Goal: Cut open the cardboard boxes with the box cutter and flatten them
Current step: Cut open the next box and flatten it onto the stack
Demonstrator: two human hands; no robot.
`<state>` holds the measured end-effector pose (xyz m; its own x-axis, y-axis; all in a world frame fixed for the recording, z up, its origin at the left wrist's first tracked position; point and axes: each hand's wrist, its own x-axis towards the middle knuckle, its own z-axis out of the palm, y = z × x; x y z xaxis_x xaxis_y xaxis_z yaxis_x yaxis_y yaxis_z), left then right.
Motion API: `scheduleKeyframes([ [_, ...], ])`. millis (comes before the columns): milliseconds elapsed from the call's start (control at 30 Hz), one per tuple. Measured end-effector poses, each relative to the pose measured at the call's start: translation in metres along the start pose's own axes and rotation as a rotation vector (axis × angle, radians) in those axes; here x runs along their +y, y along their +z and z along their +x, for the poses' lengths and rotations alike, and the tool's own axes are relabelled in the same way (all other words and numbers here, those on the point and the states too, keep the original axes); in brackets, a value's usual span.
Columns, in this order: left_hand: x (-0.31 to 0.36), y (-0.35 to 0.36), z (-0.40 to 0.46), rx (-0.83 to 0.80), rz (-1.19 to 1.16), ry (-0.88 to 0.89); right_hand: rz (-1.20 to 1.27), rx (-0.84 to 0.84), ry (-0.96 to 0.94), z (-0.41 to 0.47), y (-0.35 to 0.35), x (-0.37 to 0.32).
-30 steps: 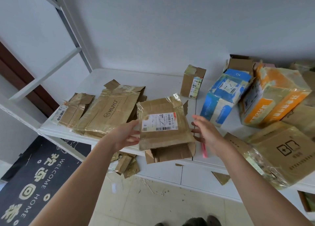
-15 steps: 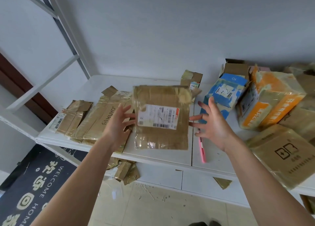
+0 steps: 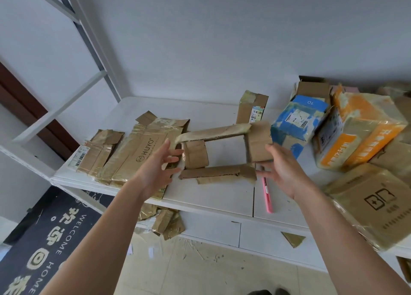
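Observation:
I hold a brown taped cardboard box [image 3: 213, 172] above the white table [image 3: 213, 196], both ends open, so I look straight through it like a frame. My left hand [image 3: 155, 170] presses straight fingers against its left wall. My right hand [image 3: 282, 170] holds the right wall, thumb on the upright flap and fingers beneath. The pink box cutter [image 3: 267, 194] lies on the table just below my right hand, untouched. Flattened boxes [image 3: 138, 152] lie in a pile on the table's left part.
Unopened boxes crowd the right: a blue one [image 3: 298, 125], an orange one [image 3: 360, 130] and a large brown one [image 3: 375, 203]. A small upright box [image 3: 251, 107] stands at the back. Cardboard scraps [image 3: 166, 223] and a doormat [image 3: 44, 245] lie on the floor.
The box was flat with its label facing me; now it is turned end-on and spread into an open tube between my hands.

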<state>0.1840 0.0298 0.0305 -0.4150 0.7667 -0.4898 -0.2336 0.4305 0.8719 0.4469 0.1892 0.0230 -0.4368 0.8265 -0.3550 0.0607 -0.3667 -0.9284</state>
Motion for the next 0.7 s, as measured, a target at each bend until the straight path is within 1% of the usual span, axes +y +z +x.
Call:
scheduleKeyframes([
  [100, 0.006, 0.011, -0.001, 0.019, 0.232, 0.006, -0.098, 0.016, 0.024, -0.001, 0.004, 0.007],
  [167, 0.008, 0.023, 0.000, 0.110, 0.409, 0.060, -0.119, 0.012, 0.031, -0.001, 0.004, 0.013],
  [200, 0.009, 0.030, 0.002, 0.187, 0.466, 0.072, -0.124, 0.007, 0.033, -0.002, 0.003, 0.014],
  [267, 0.010, 0.045, 0.007, 0.336, 0.522, 0.051, -0.153, 0.004, 0.048, -0.001, 0.003, 0.017],
  [333, 0.007, 0.061, 0.012, 0.452, 0.566, 0.044, -0.167, 0.000, 0.038, 0.000, 0.004, 0.019],
  [400, 0.004, 0.072, 0.015, 0.531, 0.647, 0.049, -0.162, -0.018, 0.020, -0.002, 0.005, 0.020],
  [467, 0.002, 0.074, 0.019, 0.576, 0.690, 0.025, -0.153, -0.018, 0.006, -0.001, 0.004, 0.021],
  [500, 0.002, 0.073, 0.021, 0.577, 0.674, 0.024, -0.149, -0.019, 0.004, -0.002, 0.004, 0.020],
  [567, 0.001, 0.068, 0.024, 0.558, 0.556, 0.084, -0.178, -0.040, -0.034, -0.006, 0.003, 0.017],
  [633, 0.000, 0.057, 0.023, 0.526, 0.348, 0.173, -0.223, -0.032, -0.092, -0.005, -0.002, 0.015],
  [700, -0.001, 0.039, 0.019, 0.466, 0.138, 0.222, -0.249, -0.040, -0.168, -0.005, -0.006, 0.011],
])
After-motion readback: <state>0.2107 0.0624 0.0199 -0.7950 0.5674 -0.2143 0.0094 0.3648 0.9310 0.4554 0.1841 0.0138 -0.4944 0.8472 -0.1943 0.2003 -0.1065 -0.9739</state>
